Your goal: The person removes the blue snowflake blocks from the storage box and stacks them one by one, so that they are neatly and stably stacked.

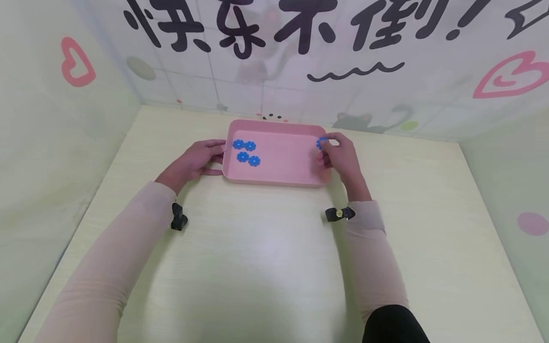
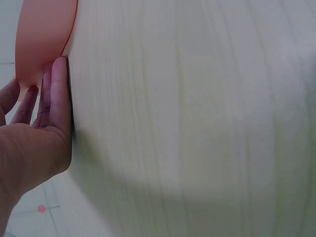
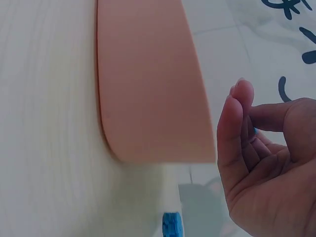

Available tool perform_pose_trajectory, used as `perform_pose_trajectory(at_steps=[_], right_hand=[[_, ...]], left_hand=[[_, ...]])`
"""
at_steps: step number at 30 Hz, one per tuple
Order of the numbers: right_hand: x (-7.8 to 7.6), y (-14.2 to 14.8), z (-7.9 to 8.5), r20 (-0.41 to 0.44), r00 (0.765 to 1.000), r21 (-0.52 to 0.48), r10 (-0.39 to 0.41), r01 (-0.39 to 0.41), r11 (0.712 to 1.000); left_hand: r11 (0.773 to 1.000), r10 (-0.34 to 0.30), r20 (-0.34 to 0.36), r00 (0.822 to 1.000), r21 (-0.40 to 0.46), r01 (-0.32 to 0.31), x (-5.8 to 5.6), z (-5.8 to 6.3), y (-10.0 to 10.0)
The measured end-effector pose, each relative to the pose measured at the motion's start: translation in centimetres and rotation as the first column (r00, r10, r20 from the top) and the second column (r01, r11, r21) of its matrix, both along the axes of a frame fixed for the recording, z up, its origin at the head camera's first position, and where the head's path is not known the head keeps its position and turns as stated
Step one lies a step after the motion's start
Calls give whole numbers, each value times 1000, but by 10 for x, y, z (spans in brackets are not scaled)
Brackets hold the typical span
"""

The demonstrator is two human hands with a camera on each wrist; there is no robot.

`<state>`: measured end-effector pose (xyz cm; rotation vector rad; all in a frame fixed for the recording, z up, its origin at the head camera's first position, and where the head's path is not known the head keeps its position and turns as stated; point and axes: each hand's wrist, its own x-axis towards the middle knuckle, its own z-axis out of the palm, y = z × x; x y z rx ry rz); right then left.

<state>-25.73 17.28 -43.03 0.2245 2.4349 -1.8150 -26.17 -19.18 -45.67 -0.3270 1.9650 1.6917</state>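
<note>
A shallow pink tray (image 1: 283, 164) sits on the table, with several blue flower-shaped discs (image 1: 242, 156) lying flat in its left part. My left hand (image 1: 200, 158) rests against the tray's left end, and its extended fingertips touch the outer wall (image 2: 47, 34) in the left wrist view. Over the tray's right end, my right hand (image 1: 340, 155) pinches another blue flower-shaped disc (image 1: 320, 143) between thumb and fingers. In the right wrist view, that right hand (image 3: 269, 158) is beside the tray's rim, its disc almost wholly hidden by the fingers.
A small ridged blue piece (image 3: 172, 225) shows at the bottom of the right wrist view, beyond the tray's corner. Behind the tray rises a printed cloth backdrop (image 1: 291, 85) with large dark characters. Pale cloth walls flank the light wooden table (image 1: 257, 247).
</note>
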Motion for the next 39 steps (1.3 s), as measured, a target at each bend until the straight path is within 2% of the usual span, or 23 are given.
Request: perform_pose_trajectory(at_steps=[4, 5, 11, 13, 23, 39], right_hand=[[3, 14, 1, 4, 1000, -15, -29, 29, 999], [4, 17, 1, 8, 999, -14, -37, 37, 999], [7, 36, 0, 15, 996, 6, -87, 87, 996], [8, 41, -3, 14, 994, -6, -105, 105, 994], [7, 56, -18, 68, 981, -83, -180, 185, 979], [4, 62, -29, 184, 964, -11, -191, 197, 980]], left_hand=[[1000, -4, 6, 1000, 3, 4, 0, 1, 0], [1000, -7, 10, 1000, 2, 7, 1, 5, 1], [1000, -9, 5, 1000, 0, 9, 2, 5, 1], [1000, -7, -2, 1000, 0, 7, 1, 1, 1], [1000, -14, -4, 1000, -17, 14, 3, 3, 1], [1000, -15, -12, 1000, -14, 15, 2, 2, 0]])
